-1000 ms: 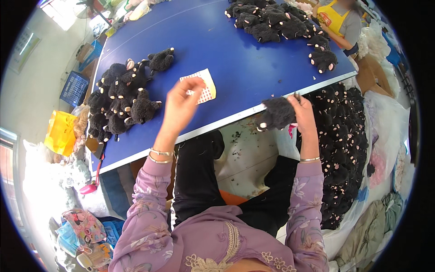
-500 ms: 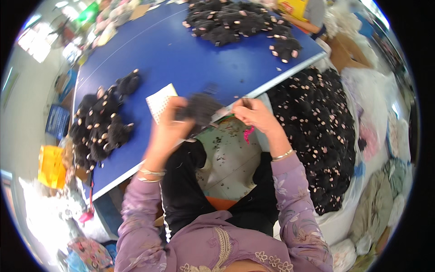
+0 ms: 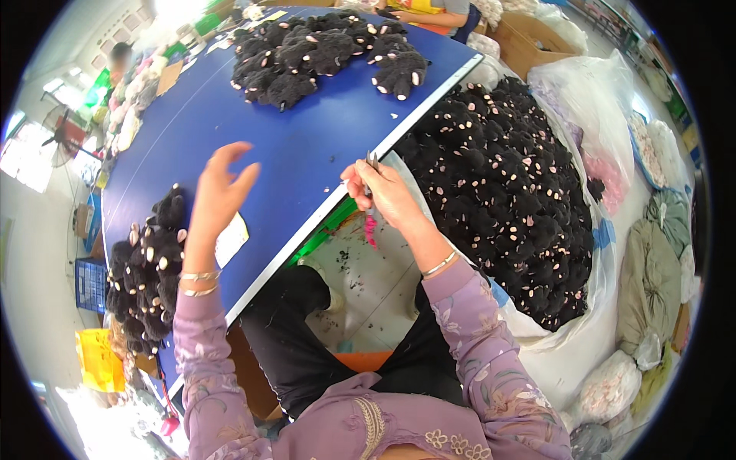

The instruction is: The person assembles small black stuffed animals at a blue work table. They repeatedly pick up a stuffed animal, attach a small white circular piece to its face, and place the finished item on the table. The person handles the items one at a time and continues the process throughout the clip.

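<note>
My left hand (image 3: 220, 192) is over the blue table, empty, with thumb and fingers apart. A piece of white paper (image 3: 231, 241) lies beside its wrist, partly covered. At the table's near edge, my right hand (image 3: 389, 195) is closed around small dark scissors (image 3: 372, 162), blades pointing up between the fingers. A bright pink strip (image 3: 371, 230) hangs below that hand. Black fluffy plush pieces with pale pink tips form a pile (image 3: 146, 268) left of my left hand. Another pile of black plush pieces (image 3: 295, 57) lies on the far part of the table.
The blue table (image 3: 307, 146) has a pale edge running diagonally before me. To its right, a large white bag (image 3: 537, 330) holds a heap of black plush pieces (image 3: 498, 199). Another person (image 3: 429, 11) sits at the far side. An open cardboard box (image 3: 529, 42) stands behind the heap.
The dark plush piece that was in my left hand is gone from it. That hand has opened and moved left over the table. My view has shifted to the right.
</note>
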`<state>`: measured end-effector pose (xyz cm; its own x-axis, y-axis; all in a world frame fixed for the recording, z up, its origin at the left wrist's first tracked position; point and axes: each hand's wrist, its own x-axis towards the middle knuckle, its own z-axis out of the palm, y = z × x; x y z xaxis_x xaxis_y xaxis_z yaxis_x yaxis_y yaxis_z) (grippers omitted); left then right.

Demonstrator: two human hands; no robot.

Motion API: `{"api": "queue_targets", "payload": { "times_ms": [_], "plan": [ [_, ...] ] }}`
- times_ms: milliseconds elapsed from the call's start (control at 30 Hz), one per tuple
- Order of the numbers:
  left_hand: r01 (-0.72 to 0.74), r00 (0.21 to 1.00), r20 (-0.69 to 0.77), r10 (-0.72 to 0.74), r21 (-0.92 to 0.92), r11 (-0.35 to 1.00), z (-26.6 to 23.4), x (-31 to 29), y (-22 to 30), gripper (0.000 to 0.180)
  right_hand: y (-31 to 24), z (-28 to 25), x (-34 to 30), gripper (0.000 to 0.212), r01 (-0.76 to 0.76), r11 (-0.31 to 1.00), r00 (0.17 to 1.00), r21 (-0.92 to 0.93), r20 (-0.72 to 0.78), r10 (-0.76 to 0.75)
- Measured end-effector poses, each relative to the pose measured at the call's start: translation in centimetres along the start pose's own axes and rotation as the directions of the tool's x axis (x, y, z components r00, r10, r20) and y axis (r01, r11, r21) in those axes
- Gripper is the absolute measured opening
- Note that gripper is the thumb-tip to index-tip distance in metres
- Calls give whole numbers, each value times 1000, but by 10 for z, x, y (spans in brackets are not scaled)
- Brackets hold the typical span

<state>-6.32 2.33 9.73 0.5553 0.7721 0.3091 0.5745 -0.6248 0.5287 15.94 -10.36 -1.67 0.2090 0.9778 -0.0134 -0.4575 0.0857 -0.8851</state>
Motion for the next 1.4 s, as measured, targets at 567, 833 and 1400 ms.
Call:
{"api": "queue_targets", "payload": {
  "times_ms": [567, 833, 1400],
  "plan": [
    [-84, 991, 109, 74, 89, 992, 261, 204, 74, 55, -10, -44, 8, 24, 208, 973, 878, -103, -418, -232],
    [-122, 985, 107, 133, -105, 987, 179, 76, 81, 50, -15, -44, 15, 36, 430, 880, 724, -202, -505, -469],
    [496, 829, 533, 170, -841, 219, 121, -2, 5, 35, -2, -13, 9, 24, 141, 989, 983, 48, -123, -135]
  ]
}}
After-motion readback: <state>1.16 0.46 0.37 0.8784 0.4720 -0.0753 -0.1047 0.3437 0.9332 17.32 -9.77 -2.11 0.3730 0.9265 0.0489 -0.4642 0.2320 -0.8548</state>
